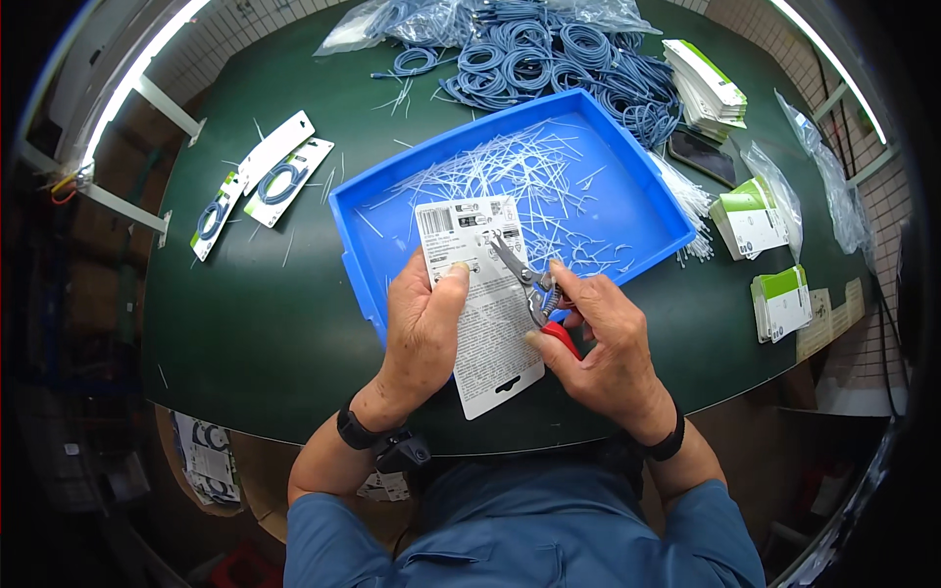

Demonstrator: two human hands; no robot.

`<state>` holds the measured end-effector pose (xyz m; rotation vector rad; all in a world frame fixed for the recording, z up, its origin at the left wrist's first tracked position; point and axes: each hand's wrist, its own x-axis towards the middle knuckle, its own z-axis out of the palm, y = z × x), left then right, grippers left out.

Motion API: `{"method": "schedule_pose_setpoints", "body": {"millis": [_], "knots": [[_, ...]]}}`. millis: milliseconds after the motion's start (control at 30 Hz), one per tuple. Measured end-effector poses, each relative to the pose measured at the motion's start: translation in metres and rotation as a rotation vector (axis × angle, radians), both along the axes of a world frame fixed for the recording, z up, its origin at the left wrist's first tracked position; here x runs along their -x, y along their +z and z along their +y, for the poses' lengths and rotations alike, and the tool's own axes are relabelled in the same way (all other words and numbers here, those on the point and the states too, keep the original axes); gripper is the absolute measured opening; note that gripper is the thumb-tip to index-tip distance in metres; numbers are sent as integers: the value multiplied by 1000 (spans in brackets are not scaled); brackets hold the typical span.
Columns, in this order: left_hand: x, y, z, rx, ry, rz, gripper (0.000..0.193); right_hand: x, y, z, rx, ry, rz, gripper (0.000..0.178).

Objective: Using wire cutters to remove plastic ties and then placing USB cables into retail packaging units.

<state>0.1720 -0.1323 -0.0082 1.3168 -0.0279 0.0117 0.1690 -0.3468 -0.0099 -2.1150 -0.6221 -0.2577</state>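
My left hand point(424, 323) grips a white printed packaging card point(490, 343) by its left edge, thumb on top. The card is held tilted over the near side of a blue plastic tray point(353, 235), its hanger slot toward me. In my right hand point(613, 338) is a pair of red-handled pruning snips point(534, 284). Their metal blades lie against the upper part of the card, where a small hole or tie seems to be; that detail is too small to tell. Inside the tray lie many loose white cable ties point(490, 171) and cut pieces.
A large heap of coiled blue-grey cables point(529, 59) fills the back, beside clear plastic bags. Cards with coiled cables point(281, 183) lie at the left. Card stacks point(704, 86), a dark phone point(701, 157) and a bundle of cable ties point(686, 201) sit at the right.
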Motion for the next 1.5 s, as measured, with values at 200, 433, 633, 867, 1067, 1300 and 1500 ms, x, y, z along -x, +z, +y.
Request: {"method": "schedule_pose_setpoints", "body": {"millis": [200, 433, 633, 867, 1067, 1300, 1500], "knots": [[0, -2, -4, -6, -34, -8, 37, -6, 7, 2, 52, 7, -12, 70], [3, 5, -7, 39, 3, -16, 37, -5, 8, 1, 52, 40, -17, 71], [2, 4, -4, 5, -6, -34, 37, -5, 4, -2, 12, 1, -25, 70], [6, 1, -6, -7, -51, 2, 37, -8, 5, -2, 72, 0, -50, 71], [7, 4, -11, 9, -36, -34, 36, 0, 1, 2, 29, -16, 45, 68], [-4, -2, -8, -34, -17, -29, 35, 1, -13, 0, 25, -25, 24, 67], [-5, -13, -4, 25, 50, -59, 40, 21, -10, -6, -16, 67, 74, 71]]}}
